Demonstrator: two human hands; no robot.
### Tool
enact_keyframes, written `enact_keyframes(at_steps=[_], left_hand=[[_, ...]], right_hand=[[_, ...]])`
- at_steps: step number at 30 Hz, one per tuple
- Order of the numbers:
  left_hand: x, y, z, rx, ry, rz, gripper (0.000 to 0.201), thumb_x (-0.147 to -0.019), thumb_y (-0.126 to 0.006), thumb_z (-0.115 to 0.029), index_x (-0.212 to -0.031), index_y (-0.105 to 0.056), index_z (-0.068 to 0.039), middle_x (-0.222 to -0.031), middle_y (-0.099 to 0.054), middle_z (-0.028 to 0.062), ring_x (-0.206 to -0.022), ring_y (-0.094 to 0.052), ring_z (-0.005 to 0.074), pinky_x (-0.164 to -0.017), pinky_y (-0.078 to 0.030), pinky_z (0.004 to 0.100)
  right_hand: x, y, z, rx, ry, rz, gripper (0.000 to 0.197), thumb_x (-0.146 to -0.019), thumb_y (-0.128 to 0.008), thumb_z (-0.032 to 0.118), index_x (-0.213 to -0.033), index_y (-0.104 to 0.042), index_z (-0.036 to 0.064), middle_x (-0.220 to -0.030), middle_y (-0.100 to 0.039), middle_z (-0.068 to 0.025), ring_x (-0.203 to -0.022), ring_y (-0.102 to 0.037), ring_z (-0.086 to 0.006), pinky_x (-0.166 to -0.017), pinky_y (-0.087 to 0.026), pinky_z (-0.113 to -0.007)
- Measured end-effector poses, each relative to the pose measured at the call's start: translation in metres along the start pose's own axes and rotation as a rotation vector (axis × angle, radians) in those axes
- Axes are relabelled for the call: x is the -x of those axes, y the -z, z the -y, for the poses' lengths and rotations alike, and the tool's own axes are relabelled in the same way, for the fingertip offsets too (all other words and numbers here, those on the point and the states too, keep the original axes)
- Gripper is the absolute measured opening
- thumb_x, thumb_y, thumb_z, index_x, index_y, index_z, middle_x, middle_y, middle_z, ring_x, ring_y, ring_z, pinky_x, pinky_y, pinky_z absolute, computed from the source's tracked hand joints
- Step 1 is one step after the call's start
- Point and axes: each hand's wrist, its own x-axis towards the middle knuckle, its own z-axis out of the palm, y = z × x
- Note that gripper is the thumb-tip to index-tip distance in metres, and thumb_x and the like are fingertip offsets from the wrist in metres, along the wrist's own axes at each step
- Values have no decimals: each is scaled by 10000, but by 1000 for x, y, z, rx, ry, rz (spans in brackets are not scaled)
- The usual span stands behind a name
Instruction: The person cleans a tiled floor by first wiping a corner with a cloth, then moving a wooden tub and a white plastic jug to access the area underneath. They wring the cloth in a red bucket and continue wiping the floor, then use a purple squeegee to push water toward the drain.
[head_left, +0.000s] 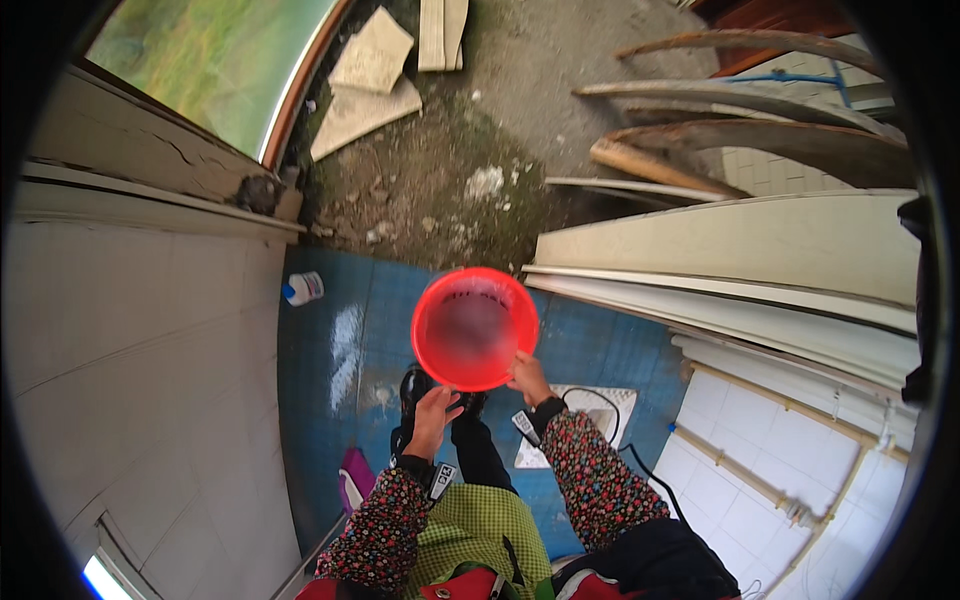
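A round red plastic basin (474, 327) is held out in front of me over a blue tiled floor (330, 380). My right hand (528, 378) grips its lower right rim. My left hand (436, 410) sits just under its lower left edge, fingers curled upward and touching the rim. Both forearms wear dark floral sleeves with a small device strapped at each wrist. The basin's inside is blurred, so I cannot tell what it contains.
A small white bottle with a blue cap (302, 289) lies on the floor at the left by a pale wall (140, 340). A white squat pan (600, 410) sits at the right. Beyond the doorway lie bare ground, flat slabs (365, 85) and curved planks (740, 140).
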Motion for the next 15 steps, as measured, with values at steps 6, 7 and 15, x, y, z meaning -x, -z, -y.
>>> enact_keyframes(at_steps=[6, 7, 15], left_hand=[[-57, -2, 14, 185, 91, 19, 519, -991, -458, -321, -1422, -326, -65, -1452, -330, 101, -1162, -525, 292, -892, -515, 439], [-70, -2, 15, 181, 108, 12, 541, -992, -446, -341, -1438, -296, -74, -1475, -289, 98, -1175, -512, 299, -894, -513, 442], [-155, 10, 14, 175, 130, 40, 657, -984, -373, -487, -1502, -144, -154, -1555, -114, 68, -1376, -238, 328, -997, -403, 498]], right_hand=[[-111, -7, -37, 508, 368, -25, 378, -907, -525, 131, -1283, -555, 105, -1142, -638, -133, -1041, -598, -265, -896, -459, -334], [-126, -9, -36, 608, 536, -40, 367, -845, -540, 91, -1207, -604, 85, -1151, -593, -242, -1075, -575, -370, -905, -470, -389], [-236, -35, -26, 866, 464, -259, 591, -831, -625, 303, -1375, -440, 164, -1455, -241, -276, -1281, -333, -463, -1046, -345, -457]])
